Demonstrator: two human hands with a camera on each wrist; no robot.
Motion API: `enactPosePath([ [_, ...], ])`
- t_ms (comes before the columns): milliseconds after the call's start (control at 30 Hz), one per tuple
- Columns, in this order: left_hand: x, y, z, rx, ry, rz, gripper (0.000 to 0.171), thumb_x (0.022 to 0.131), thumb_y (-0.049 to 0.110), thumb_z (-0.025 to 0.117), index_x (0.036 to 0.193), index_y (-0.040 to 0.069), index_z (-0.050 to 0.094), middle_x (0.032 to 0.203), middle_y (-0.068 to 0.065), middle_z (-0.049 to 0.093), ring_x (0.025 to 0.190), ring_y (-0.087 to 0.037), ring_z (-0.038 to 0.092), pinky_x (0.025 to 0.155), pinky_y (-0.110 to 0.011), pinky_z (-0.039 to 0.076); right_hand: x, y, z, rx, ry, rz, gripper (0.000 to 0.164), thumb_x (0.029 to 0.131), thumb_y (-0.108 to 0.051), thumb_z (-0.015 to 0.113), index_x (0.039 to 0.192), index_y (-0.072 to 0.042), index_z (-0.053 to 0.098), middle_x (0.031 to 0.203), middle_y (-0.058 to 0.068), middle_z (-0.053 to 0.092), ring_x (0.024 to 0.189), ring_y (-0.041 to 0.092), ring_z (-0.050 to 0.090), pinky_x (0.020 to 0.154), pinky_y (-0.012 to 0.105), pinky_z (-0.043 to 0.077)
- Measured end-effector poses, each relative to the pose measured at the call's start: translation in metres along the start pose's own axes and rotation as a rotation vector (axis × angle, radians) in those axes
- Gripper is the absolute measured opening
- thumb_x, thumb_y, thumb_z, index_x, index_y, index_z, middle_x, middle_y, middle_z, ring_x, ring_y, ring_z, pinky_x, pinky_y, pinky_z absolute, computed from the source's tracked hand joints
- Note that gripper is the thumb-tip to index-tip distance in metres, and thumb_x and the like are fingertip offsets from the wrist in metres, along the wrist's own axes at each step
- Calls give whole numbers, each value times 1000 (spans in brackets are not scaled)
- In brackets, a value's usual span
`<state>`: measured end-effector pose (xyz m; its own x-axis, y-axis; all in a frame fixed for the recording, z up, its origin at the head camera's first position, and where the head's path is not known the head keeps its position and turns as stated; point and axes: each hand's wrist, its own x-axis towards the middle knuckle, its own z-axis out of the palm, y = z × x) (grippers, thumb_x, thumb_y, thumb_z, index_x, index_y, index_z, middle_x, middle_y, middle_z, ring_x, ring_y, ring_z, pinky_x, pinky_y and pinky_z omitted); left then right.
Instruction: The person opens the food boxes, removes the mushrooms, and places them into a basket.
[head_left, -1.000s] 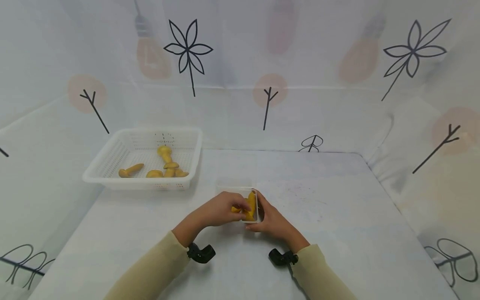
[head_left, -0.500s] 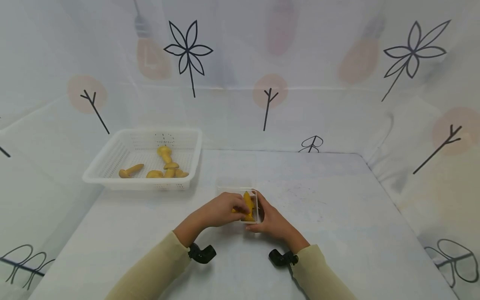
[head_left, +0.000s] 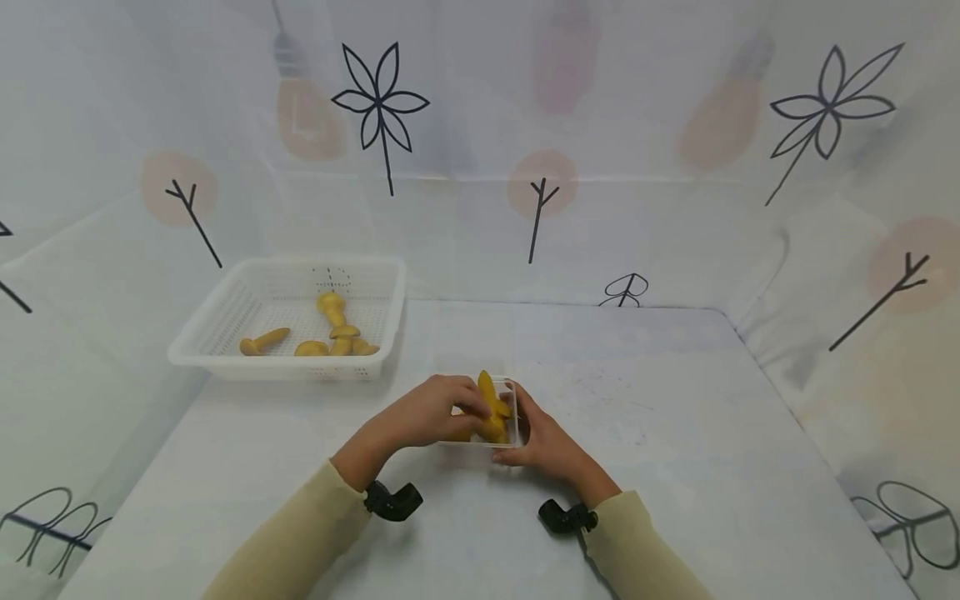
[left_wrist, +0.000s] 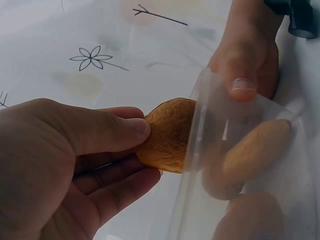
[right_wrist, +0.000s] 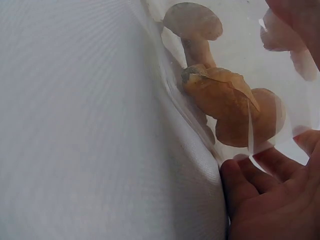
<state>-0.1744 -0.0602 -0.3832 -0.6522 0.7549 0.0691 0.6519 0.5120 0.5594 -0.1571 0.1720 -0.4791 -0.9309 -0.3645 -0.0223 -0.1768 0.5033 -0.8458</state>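
My left hand (head_left: 427,412) pinches a yellow-brown mushroom (left_wrist: 167,135) between thumb and fingers, as the left wrist view shows. That mushroom sits right at the wall of a small clear plastic box (head_left: 516,421) and sticks up above the rim in the head view. My right hand (head_left: 551,442) grips the box from its right side, thumb in front and fingers behind. Several more mushrooms (right_wrist: 192,27) lie in the box, seen through its wall in the right wrist view. One of them, a mushroom (left_wrist: 257,150), shows behind the clear plastic in the left wrist view.
A white perforated basket (head_left: 187,358) stands at the back left of the white table (head_left: 675,433), with several yellow mushrooms (head_left: 266,340) in it. A patterned white cloth (head_left: 465,242) encloses the back and sides. A black wrist camera (head_left: 393,502) is strapped to each wrist.
My left hand has shifted slightly left and back. The pinched mushroom has moved left and risen above the box's rim. My right hand and the box stay in place.
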Motion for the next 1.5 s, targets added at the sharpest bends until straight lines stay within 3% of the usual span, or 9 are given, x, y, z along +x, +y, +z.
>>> enactPosePath([
  [133, -4, 0, -8, -6, 34, -16, 14, 91, 18, 67, 103, 17, 75, 104, 7, 65, 94, -8, 59, 88, -35, 56, 0, 1, 0, -7, -1, 4, 115, 70, -42, 85, 155, -35, 8, 156, -2, 35, 146, 24, 29, 118, 56, 21],
  [367, -11, -2, -24, 43, 119, 6, 14, 91, 15, 67, 102, 18, 75, 102, 8, 66, 92, -6, 60, 83, -24, 55, 0, -2, 0, -18, 0, 38, 116, 69, -44, 85, 155, -33, 8, 156, -3, 35, 147, 23, 27, 119, 55, 20],
  [500, -16, -4, -34, 61, 157, -6, 15, 91, 15, 67, 103, 17, 74, 103, 8, 66, 93, -7, 60, 83, -23, 54, 0, -3, 0, -12, -6, 48, 116, 69, -44, 85, 156, -31, 8, 155, -3, 36, 147, 23, 27, 120, 54, 19],
  [833, -29, -12, -62, 111, 248, -78, 14, 92, 16, 66, 104, 17, 73, 105, 6, 67, 94, -11, 61, 82, -29, 54, 1, -1, 1, 7, -9, 43, 116, 69, -42, 85, 156, -31, 8, 155, -3, 36, 148, 24, 26, 120, 53, 19],
  [1133, -41, -31, -80, 130, 338, -113, 16, 91, 13, 66, 106, 14, 74, 106, 2, 69, 100, -17, 62, 86, -39, 54, 1, 0, 2, 4, -10, 33, 117, 69, -41, 85, 156, -30, 8, 156, -2, 35, 147, 24, 27, 120, 52, 21],
  [1500, -52, -53, -97, 101, 386, -270, 18, 93, 14, 63, 109, 13, 73, 111, -4, 68, 103, -23, 62, 87, -43, 54, 2, -1, 2, 8, -5, 29, 116, 69, -41, 86, 155, -33, 8, 156, -2, 35, 147, 24, 29, 120, 50, 22],
])
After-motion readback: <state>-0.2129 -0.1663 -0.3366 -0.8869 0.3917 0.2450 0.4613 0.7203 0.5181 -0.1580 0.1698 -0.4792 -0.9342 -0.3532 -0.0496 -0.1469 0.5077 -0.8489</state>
